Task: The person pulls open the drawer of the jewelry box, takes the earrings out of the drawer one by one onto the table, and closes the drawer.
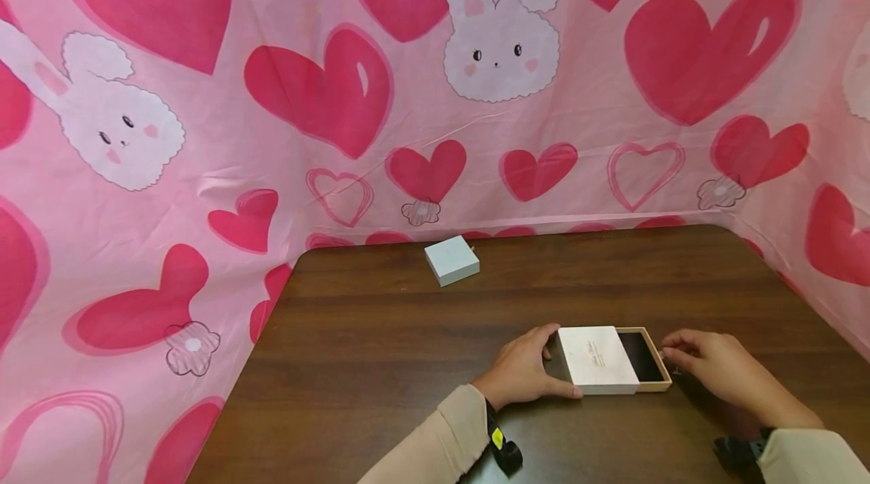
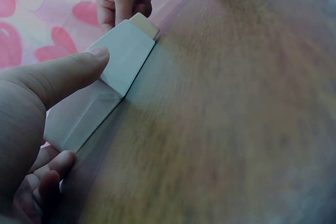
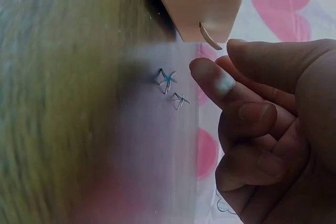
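A white sliding gift box point(image 1: 598, 357) with gold lettering lies on the wooden table, its tan-edged drawer point(image 1: 654, 387) partly out to the right, showing a black lining. My left hand point(image 1: 526, 367) grips the sleeve's left end, thumb along the front side and fingers around the back. Beyond the drawer's end is my right hand point(image 1: 722, 365), thumb and forefinger apart, other fingers bent. In the right wrist view, a short ribbon tab point(image 3: 210, 37) sticks out of the drawer front just off those fingertips. Two small starfish-shaped earrings point(image 3: 168, 80) lie on the table beside that hand.
A second, closed white box point(image 1: 451, 260) with a small tab sits near the table's back edge, left of centre. Pink cloth point(image 1: 421, 114) printed with hearts and rabbits hangs behind and at both sides of the brown table point(image 1: 381, 333).
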A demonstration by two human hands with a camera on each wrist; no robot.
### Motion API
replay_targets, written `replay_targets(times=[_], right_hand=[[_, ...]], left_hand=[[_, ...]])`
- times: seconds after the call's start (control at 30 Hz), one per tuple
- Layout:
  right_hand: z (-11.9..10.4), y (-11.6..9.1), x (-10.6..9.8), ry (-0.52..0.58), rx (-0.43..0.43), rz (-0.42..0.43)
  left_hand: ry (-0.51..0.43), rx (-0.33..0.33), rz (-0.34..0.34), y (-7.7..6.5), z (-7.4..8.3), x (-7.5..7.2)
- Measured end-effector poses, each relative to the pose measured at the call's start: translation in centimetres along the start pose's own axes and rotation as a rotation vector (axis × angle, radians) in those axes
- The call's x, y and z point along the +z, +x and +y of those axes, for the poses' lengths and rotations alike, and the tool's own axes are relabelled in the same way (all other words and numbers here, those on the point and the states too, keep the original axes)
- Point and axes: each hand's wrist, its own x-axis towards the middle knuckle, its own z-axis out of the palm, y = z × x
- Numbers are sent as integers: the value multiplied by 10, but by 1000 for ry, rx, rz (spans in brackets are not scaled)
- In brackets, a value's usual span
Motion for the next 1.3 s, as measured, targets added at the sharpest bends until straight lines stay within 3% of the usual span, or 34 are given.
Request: replay_targets(times=[0.23, 0.73, 1.0, 1.3], right_hand=[[0, 2, 6, -20, -51, 35], [2, 2, 9, -34, -74, 34], [-1, 2, 11, -31, -89, 39], [-6, 4, 9, -47, -48, -21]], left_hand=[[1, 7, 5, 0, -1, 1], [-36, -18, -23, 0, -1, -1], [-25, -2, -6, 0, -2, 0], [-10, -2, -7, -1, 0, -1]])
